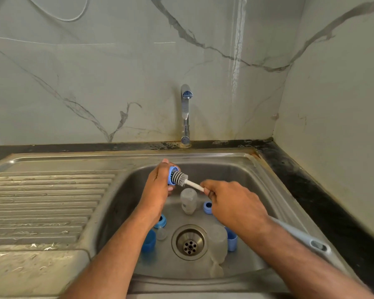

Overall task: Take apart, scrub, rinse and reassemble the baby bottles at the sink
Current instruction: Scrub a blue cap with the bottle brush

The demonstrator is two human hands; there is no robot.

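Left hand (158, 182) grips a blue bottle collar ring (173, 175) above the sink basin (246, 190), opening facing 3 o'clock. Right hand (233, 203) pinches the white handle of a grey silicone bottle brush (180, 179), bristle head pushed into the ring. Clear bottle (188, 200) lies just below the brush, at 12 o'clock of the drain (190, 242). Second clear bottle (218, 242) at the drain's 3 o'clock. Blue parts are scattered around the drain.

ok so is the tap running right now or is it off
Off, as far as the view shows. No stream falls from the tap spout into the sink, though the left hand and right hand are scrubbing just below it.
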